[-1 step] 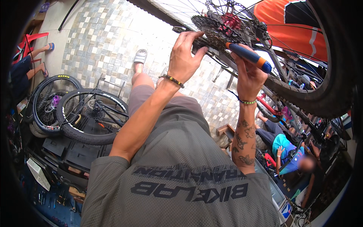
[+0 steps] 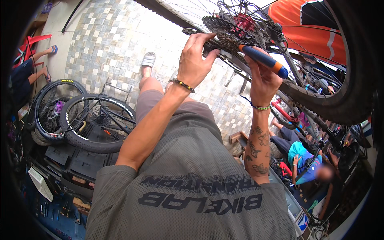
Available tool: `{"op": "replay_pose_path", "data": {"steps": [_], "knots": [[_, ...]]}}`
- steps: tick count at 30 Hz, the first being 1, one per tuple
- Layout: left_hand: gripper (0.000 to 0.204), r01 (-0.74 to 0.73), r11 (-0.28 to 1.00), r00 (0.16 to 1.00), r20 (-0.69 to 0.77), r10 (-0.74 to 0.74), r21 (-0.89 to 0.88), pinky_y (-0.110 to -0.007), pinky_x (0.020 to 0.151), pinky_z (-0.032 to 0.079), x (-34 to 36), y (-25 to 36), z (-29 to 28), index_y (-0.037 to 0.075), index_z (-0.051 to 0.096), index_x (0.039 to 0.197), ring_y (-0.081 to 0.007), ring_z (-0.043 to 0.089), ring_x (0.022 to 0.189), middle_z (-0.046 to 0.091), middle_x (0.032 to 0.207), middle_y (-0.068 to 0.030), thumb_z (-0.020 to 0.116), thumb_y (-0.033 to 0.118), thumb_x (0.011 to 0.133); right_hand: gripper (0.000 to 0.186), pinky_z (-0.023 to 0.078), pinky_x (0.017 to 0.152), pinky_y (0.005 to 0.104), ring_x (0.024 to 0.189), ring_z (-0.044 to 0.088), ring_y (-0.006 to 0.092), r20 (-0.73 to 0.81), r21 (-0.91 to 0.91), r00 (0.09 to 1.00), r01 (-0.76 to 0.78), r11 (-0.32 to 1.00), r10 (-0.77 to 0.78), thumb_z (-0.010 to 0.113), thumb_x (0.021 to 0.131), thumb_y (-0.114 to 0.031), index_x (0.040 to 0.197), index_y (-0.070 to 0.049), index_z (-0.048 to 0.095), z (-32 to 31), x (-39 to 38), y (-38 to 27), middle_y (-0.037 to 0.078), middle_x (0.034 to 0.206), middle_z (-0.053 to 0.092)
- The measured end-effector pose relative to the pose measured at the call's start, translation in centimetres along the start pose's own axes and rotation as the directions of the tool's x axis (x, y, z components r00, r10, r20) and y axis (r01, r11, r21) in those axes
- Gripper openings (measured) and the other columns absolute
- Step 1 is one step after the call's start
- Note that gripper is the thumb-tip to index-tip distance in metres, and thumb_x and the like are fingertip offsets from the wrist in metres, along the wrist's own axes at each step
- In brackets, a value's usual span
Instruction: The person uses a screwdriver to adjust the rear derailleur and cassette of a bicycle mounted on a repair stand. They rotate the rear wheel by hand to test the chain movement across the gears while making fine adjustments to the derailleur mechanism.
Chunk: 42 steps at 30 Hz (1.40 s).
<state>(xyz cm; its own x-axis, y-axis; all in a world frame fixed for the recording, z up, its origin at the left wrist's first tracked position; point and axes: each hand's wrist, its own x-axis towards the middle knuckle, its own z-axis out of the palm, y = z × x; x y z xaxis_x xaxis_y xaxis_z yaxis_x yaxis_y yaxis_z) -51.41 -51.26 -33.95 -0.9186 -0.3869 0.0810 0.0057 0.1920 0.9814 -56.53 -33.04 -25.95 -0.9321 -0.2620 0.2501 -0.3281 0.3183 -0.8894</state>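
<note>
The rear sprocket cluster (image 2: pixel 226 26) of a raised bicycle wheel, with a red hub (image 2: pixel 243 23), is in front of me at the upper right. My left hand (image 2: pixel 197 56) is at its lower left, thumb and fingers closed around the dark rear derailleur (image 2: pixel 210 47); the fingertips are partly hidden. In my right hand (image 2: pixel 265 78) is a screwdriver (image 2: pixel 262 60) with a blue handle and orange accents. Its thick end points down to the right, its narrow end toward the sprockets. I cannot make out the shaft or tip.
The knobbly tyre (image 2: pixel 340 106) curves close by my right hand. Bicycle wheels (image 2: pixel 98 144) lie at the left on black boxes. Beyond the raised wheel is a person in an orange shirt (image 2: pixel 290 28). Another person in a blue top (image 2: pixel 306 158) is at lower right, near other bicycles.
</note>
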Motion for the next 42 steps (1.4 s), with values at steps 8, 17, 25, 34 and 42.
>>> {"op": "replay_pose_path", "data": {"steps": [8,17,25,34,42], "knots": [[0.035,-0.071,0.996,0.995,-0.064,0.074,0.051,-0.038,0.098,0.057,0.9,-0.4,0.2,0.004,0.074,0.129,-0.0258,0.073,0.112,0.076,0.121,-0.0124,0.078,0.009,0.095,0.035,0.063,0.100,0.0325,0.113,0.074,0.0180,-0.076,0.207,0.994,-0.065,0.976,0.082,0.076,0.096,0.011,0.130,0.005,0.071,-0.6,-0.8,2.9,0.014,0.126,0.076],[0.016,-0.078,0.997,0.993,-0.090,0.078,0.000,-0.036,0.087,0.060,1.5,1.2,1.4,0.001,0.079,0.111,-0.0256,0.079,0.097,0.080,0.104,-0.0118,0.078,0.006,0.095,0.036,0.063,0.104,0.0375,0.113,0.077,0.0264,-0.124,0.276,0.988,-0.055,0.960,0.092,0.077,0.097,0.008,0.132,0.005,0.070,-0.6,-1.4,4.8,0.017,0.125,0.077],[0.011,-0.154,0.983,0.971,-0.170,0.170,0.103,-0.038,0.078,0.060,1.7,1.6,2.4,0.003,0.082,0.100,-0.0293,0.077,0.086,0.078,0.100,-0.0121,0.083,0.008,0.090,0.036,0.064,0.105,0.0443,0.115,0.077,0.0308,-0.164,0.273,0.982,-0.050,0.961,0.098,0.077,0.096,0.009,0.132,0.006,0.069,-0.2,-2.0,5.9,0.020,0.128,0.076],[0.012,-0.178,0.977,0.955,-0.217,0.200,0.118,-0.039,0.076,0.060,1.6,1.6,2.9,0.003,0.082,0.099,-0.0307,0.076,0.085,0.076,0.098,-0.0114,0.083,0.007,0.088,0.036,0.064,0.102,0.0352,0.115,0.076,0.0225,-0.114,0.358,0.991,-0.024,0.933,0.070,0.082,0.093,0.006,0.127,0.002,0.071,-0.4,-1.9,6.1,0.015,0.125,0.076],[0.012,-0.180,0.973,0.951,-0.228,0.209,0.143,-0.036,0.078,0.061,1.6,1.7,3.2,0.002,0.082,0.101,-0.0252,0.078,0.086,0.078,0.100,-0.0113,0.083,0.003,0.089,0.035,0.065,0.103,0.0372,0.117,0.075,0.0268,-0.130,0.360,0.991,0.072,0.930,-0.027,0.082,0.092,0.008,0.124,0.002,0.071,-0.1,-1.9,5.9,0.017,0.125,0.076]]}}
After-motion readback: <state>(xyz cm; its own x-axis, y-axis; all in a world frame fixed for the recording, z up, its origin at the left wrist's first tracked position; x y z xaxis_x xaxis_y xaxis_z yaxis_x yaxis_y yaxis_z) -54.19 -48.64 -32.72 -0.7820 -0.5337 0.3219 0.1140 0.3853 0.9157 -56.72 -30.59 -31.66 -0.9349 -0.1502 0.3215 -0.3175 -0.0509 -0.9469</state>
